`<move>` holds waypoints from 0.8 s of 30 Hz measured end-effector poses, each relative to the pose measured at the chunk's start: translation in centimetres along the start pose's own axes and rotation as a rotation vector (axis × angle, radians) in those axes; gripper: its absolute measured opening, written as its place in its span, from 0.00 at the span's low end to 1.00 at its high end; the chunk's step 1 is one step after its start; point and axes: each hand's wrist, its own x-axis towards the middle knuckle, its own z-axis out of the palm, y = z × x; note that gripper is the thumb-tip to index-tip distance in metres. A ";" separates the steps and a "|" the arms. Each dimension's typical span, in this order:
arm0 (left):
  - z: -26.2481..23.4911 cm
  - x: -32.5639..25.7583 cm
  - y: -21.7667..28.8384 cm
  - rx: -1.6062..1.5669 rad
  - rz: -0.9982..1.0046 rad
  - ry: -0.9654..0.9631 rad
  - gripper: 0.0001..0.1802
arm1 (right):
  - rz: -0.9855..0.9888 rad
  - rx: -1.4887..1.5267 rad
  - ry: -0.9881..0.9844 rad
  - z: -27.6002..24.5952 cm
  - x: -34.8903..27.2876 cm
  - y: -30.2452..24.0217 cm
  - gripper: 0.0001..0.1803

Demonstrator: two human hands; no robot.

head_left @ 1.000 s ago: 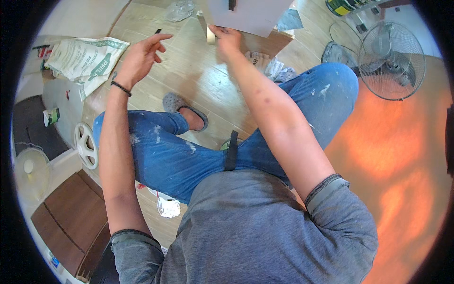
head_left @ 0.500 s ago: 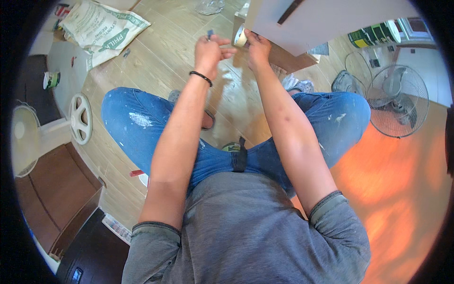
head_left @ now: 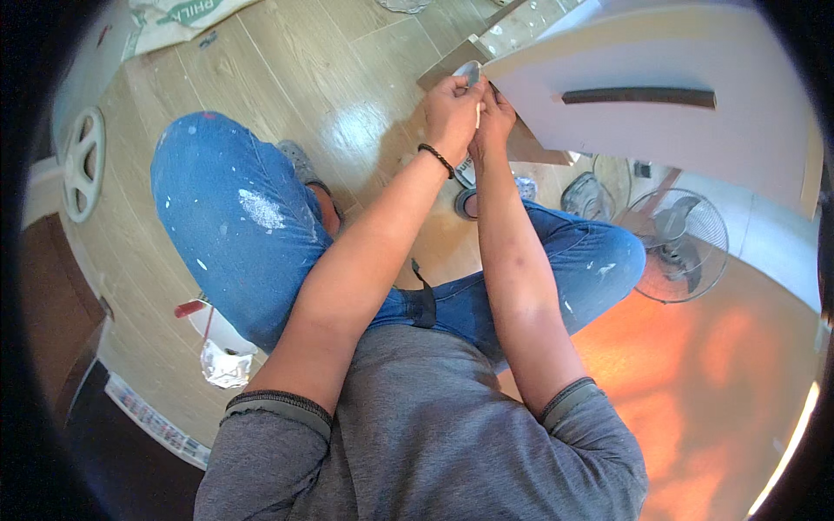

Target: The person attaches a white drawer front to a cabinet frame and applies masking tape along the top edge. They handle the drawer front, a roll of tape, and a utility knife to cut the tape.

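My left hand (head_left: 452,113), with a black beaded bracelet at the wrist, pinches a small flat grey-blue piece (head_left: 473,77). Right beside it, my right hand (head_left: 493,124) is closed, its fingertips partly hidden by the left. A pale round thing, apparently the tape roll (head_left: 466,68), shows at the fingertips. Between the hands a narrow cream edge (head_left: 478,115) stands out; I cannot tell whether it belongs to the roll. Both hands are at the near left corner of a white panel (head_left: 625,61) with a dark slot (head_left: 638,96); contact is hard to make out.
A wire-caged fan (head_left: 682,239) stands to the right beyond my knee. At the left are a white spoked wheel-like ring (head_left: 82,165) and a white container (head_left: 228,334) with a red handle (head_left: 188,308). A printed sack (head_left: 178,22) lies far left on the wood-look floor (head_left: 287,69).
My left hand has moved right to meet my right hand, bringing the small piece to the roll. My view has shifted, with the white panel now filling more of the upper right.
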 end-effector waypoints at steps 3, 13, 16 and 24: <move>0.6 0.3 -0.4 0.081 0.046 0.102 0.13 | 0.000 -0.027 0.025 0.5 -0.5 -0.6 0.10; 0.8 0.6 -1.7 0.258 0.125 0.184 0.14 | -0.075 -0.145 0.010 -0.6 0.3 0.1 0.09; 0.7 0.6 -1.4 0.293 0.157 0.168 0.15 | -0.088 -0.142 0.005 -1.4 1.0 0.5 0.09; 0.7 0.1 -0.5 0.423 0.206 0.159 0.14 | -0.123 -0.166 0.062 -2.3 1.9 1.7 0.10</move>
